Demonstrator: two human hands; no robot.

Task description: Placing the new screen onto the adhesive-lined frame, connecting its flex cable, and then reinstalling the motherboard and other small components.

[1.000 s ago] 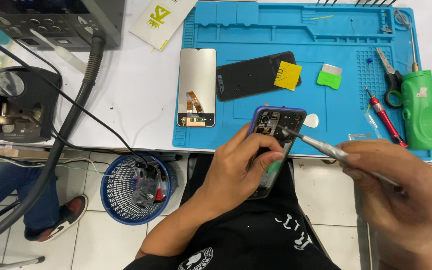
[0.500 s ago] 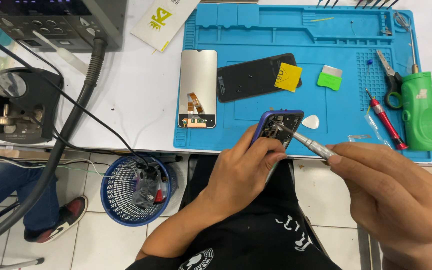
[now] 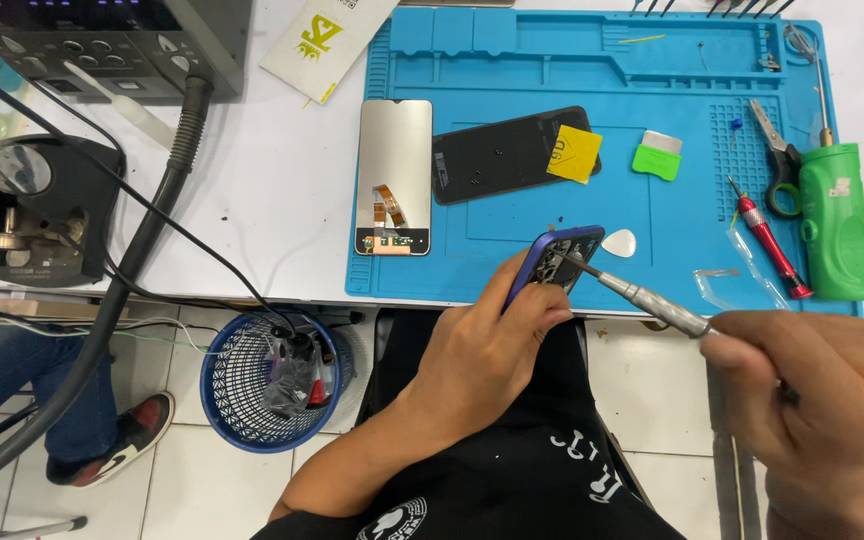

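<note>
Head view: left hand is gripping an opened phone tilted over the mat's near edge, while right hand is pinching a screwdriver.

Fingers are wrapping the phone's side, steadying it so the tip is reaching its exposed insides; the removed screen and back cover are lying apart on the mat, out of the way.

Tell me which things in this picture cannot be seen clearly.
- Phone frame, head view: lower part hidden by the left hand.
- Screwdriver: handle hidden in the right hand; tip too small to tell what it touches.
- Right hand: cut off by the picture edge.
- Tools at the mat's top edge: cut off.
</note>
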